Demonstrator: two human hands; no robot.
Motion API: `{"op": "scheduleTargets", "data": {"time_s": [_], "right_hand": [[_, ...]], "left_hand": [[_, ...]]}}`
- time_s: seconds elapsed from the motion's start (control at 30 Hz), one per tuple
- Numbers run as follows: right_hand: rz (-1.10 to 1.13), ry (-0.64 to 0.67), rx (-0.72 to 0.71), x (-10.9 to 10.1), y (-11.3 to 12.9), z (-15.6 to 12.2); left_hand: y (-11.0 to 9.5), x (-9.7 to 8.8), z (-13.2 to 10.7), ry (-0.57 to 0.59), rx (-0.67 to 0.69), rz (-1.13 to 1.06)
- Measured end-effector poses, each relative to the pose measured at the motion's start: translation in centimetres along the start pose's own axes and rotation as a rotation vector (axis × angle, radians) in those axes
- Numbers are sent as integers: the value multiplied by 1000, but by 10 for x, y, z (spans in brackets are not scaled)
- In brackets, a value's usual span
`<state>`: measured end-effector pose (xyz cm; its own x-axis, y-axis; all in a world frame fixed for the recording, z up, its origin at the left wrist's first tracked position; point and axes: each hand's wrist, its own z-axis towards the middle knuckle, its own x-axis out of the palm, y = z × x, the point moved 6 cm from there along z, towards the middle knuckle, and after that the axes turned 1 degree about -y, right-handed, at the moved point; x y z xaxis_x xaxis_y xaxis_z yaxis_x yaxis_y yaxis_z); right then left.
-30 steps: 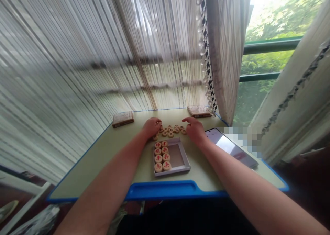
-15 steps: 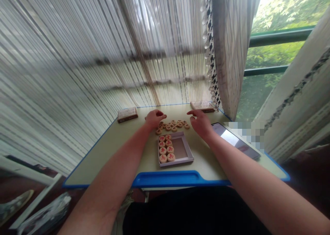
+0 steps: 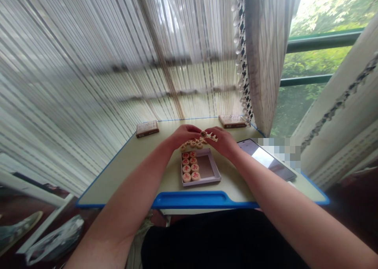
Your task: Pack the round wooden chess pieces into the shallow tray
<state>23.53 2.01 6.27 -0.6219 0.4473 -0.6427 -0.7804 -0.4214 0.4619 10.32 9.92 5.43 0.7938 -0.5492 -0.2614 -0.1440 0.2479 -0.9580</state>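
A round wooden Chinese chess piece (image 3: 203,134) with a dark character is held up above the table, its face toward me. The fingers of my left hand (image 3: 186,135) pinch it from the left. From the other side the fingertips of my right hand (image 3: 221,138) meet its edge, curled over more pieces. Under and between the hands lie several loose dark-marked chess pieces (image 3: 193,144), partly hidden. Closer to me stands a shallow open box (image 3: 219,174). Two columns of red-marked chess pieces (image 3: 186,169) fill its left side; bare bottom shows on the right.
A flat closed box (image 3: 147,128) sits at the table's back left, another flat box (image 3: 232,120) at the back right. A phone or tablet (image 3: 267,159) lies right of my right forearm. A blue tray edge (image 3: 191,199) runs along the front. Curtains (image 3: 165,56) hang behind.
My left hand has moved right with the chess piece, and my right hand has come left to meet it. Both hands now touch over the loose pieces.
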Motion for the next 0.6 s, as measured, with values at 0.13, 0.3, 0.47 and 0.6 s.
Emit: {"op": "scheduleTargets", "data": {"time_s": [0.13, 0.3, 0.47, 0.6], "right_hand": [[7, 15, 3, 2, 4, 1], [-75, 50, 20, -9, 10, -2], [-140, 328, -91, -10, 31, -18], [-263, 445, -64, -1, 31, -26]], "left_hand": [[1, 1, -1, 57, -33, -37], [1, -8, -1, -9, -31, 2], [15, -27, 3, -169, -29, 263], [12, -43, 2, -335, 126, 600]]}}
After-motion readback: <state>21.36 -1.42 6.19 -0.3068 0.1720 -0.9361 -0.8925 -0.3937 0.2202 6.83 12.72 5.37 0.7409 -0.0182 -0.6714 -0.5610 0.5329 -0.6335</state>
